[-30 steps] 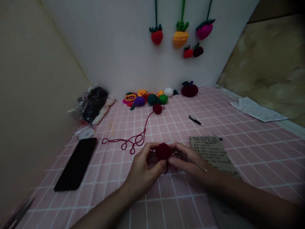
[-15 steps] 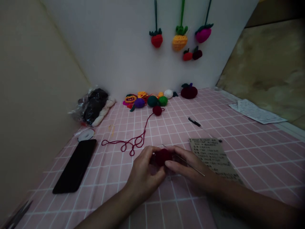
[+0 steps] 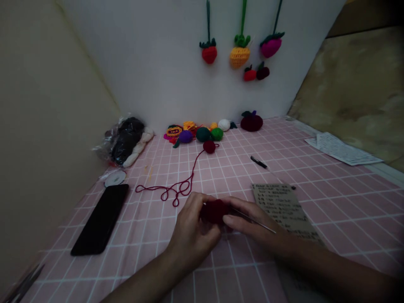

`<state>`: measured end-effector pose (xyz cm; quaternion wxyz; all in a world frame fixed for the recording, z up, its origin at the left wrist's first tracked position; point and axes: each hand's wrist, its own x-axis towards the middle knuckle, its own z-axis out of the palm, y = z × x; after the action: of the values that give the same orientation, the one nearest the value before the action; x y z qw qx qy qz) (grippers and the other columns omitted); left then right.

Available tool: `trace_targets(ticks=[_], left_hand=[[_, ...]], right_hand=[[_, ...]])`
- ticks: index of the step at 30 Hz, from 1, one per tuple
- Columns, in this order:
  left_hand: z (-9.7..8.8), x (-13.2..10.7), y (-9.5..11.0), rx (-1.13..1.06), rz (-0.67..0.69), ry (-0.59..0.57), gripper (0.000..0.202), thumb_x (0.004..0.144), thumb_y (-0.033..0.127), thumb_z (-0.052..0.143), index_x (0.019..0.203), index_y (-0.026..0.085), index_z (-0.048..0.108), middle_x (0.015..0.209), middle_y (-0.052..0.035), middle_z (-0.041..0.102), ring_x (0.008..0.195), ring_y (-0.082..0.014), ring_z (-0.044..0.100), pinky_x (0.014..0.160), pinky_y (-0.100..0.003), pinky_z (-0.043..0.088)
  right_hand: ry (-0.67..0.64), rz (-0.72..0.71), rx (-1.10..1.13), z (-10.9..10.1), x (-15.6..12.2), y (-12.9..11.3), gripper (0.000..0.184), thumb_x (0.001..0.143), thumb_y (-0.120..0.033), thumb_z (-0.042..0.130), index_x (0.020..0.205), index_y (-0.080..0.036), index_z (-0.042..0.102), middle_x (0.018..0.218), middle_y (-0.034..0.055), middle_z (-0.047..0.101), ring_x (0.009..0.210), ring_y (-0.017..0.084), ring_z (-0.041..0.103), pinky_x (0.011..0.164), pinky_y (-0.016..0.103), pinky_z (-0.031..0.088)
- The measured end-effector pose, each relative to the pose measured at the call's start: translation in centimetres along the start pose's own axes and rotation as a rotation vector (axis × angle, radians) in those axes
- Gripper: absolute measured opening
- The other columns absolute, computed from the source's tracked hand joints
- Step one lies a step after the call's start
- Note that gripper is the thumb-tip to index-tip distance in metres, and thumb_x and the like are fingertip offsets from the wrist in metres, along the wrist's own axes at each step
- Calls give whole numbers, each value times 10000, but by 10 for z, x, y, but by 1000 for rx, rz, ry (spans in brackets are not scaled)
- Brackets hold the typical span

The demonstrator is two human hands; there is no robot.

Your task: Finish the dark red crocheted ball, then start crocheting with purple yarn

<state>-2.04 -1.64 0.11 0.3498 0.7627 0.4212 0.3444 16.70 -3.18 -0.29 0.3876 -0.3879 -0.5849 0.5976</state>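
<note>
A small dark red crochet piece (image 3: 216,211) is held between my two hands above the pink checked cloth. My left hand (image 3: 195,229) is closed round its left side, fingers over the top and thumb below. In my right hand (image 3: 248,216) a thin metal crochet hook (image 3: 257,223) is pinched, its shaft slanting back across the hand; the hook's tip is hidden at the piece. Dark red yarn (image 3: 181,187) lies in loose loops beyond my left hand and runs back to a small dark red ball (image 3: 209,147).
Right of my hands lies a cardboard sheet with handwriting (image 3: 280,206), with a pen (image 3: 259,162) behind it. A black phone (image 3: 101,221) and scissors (image 3: 30,282) are at left. Colourful yarn balls (image 3: 203,134) sit by the wall, under hanging crochet fruits (image 3: 240,57).
The hook has drawn back to the right with my right hand; its tip, which showed above the piece before, is out of sight. The left hand has hardly moved.
</note>
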Motion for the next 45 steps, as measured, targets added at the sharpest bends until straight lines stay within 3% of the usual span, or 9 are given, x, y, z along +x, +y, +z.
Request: trace_targets(ticks=[8, 13, 18, 24, 33, 40, 45], left_hand=[[2, 0, -7, -35, -8, -7, 367, 724, 62, 564, 1053, 223, 531, 1026, -42, 567, 958, -192, 551, 808, -323, 450], [3, -1, -5, -304, -118, -74, 381, 797, 134, 612, 1143, 245, 496, 1135, -57, 588, 1023, -192, 592, 879, -331, 471], [-1, 0, -2, -556, -210, -125, 275, 875, 248, 586, 1126, 225, 476, 1030, -47, 653, 926, -163, 620, 807, -289, 475], [2, 2, -7, -568, -240, -82, 251, 866, 276, 624, 1069, 221, 486, 1028, -42, 667, 952, -170, 641, 804, -288, 485], [1, 1, -6, -488, -235, -42, 262, 836, 260, 652, 1051, 218, 510, 1015, -42, 639, 888, -154, 622, 775, -290, 497], [-2, 1, -12, -391, -142, 17, 56, 884, 248, 574, 916, 206, 591, 836, -9, 606, 753, -109, 546, 684, -237, 432], [-2, 2, -14, -584, -238, 14, 88, 863, 257, 617, 827, 182, 587, 731, 18, 584, 659, -75, 526, 620, -203, 395]], right_hand=[[-2, -17, 17, 1, -2, -2, 389, 877, -352, 634, 1250, -250, 591, 1228, 65, 628, 1122, 235, 588, 960, 397, 460], [79, -18, -32, -1, -3, 3, 381, 875, -366, 645, 1231, -254, 567, 1211, 69, 626, 1065, 227, 611, 955, 421, 471], [108, -50, -87, -5, -4, 9, 390, 891, -354, 629, 1262, -274, 538, 1243, 64, 607, 1114, 237, 590, 927, 404, 489], [63, -67, -54, -7, -4, 8, 420, 900, -294, 620, 1302, -305, 502, 1298, 38, 582, 1203, 210, 549, 986, 363, 464], [102, -60, -107, -6, -1, 6, 385, 872, -219, 625, 1231, -317, 527, 1237, 19, 604, 1124, 186, 587, 932, 333, 491], [122, -66, -98, -6, -3, 7, 389, 860, -154, 591, 1208, -311, 517, 1163, 10, 603, 1092, 172, 580, 944, 338, 470], [118, -63, -118, -6, -3, 5, 388, 862, -157, 566, 1217, -308, 519, 1179, 13, 594, 1111, 184, 565, 949, 351, 459]])
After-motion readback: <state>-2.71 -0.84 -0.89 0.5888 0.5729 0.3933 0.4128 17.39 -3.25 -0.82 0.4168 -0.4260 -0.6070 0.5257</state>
